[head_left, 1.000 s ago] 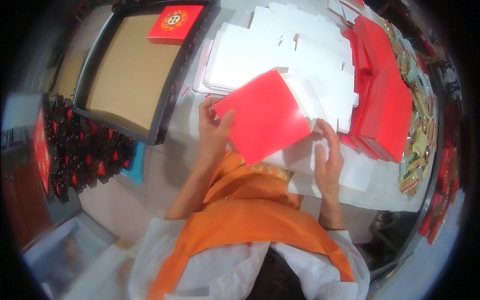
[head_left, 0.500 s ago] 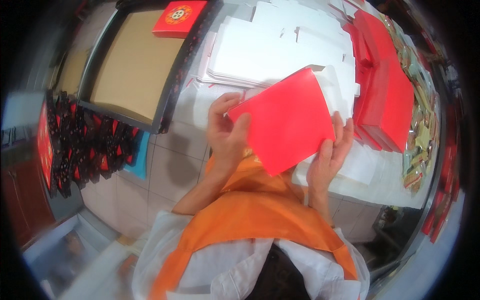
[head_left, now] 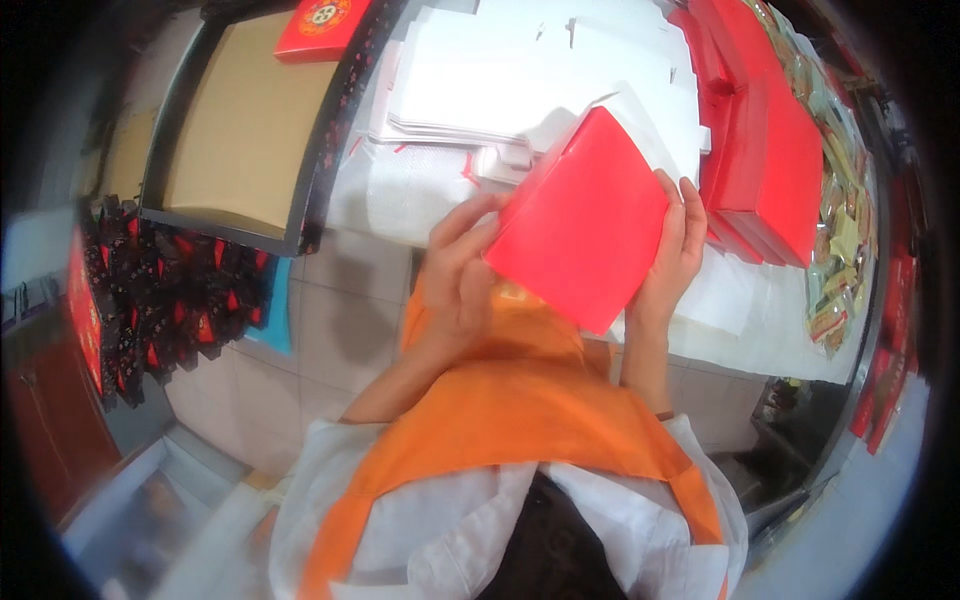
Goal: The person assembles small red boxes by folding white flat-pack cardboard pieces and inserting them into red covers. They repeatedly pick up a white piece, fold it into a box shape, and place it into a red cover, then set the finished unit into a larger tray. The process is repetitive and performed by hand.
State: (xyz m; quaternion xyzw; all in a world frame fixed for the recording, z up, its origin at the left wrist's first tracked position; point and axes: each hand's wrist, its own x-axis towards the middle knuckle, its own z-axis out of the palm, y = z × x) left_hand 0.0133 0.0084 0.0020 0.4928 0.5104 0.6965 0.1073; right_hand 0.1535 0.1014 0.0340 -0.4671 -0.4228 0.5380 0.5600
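Between my two hands is a red cardboard box [head_left: 580, 220], tilted over the front of the table, its plain red face toward me. White inner card shows along its far edge, with a pale flap [head_left: 640, 120] standing out. My left hand [head_left: 465, 260] is at the left side of the box, fingers bent against its edge. My right hand [head_left: 675, 245] grips the right edge, its fingers along the outside; the thumb is mostly hidden. Just beyond lies a stack of flat white die-cut box blanks [head_left: 480, 80].
Red boxes [head_left: 770, 170] stand in rows at right, beside wrapped packets [head_left: 835, 250]. At left is a dark-rimmed tray [head_left: 240, 130] with a red patterned box [head_left: 322, 25] at its far end. Dark patterned folded pieces [head_left: 165, 300] hang below it. Tiled floor [head_left: 340, 300] shows between.
The red box has turned, and its left side face now shows folded down. My left thumb has come off the front face. The whole view has shifted slightly.
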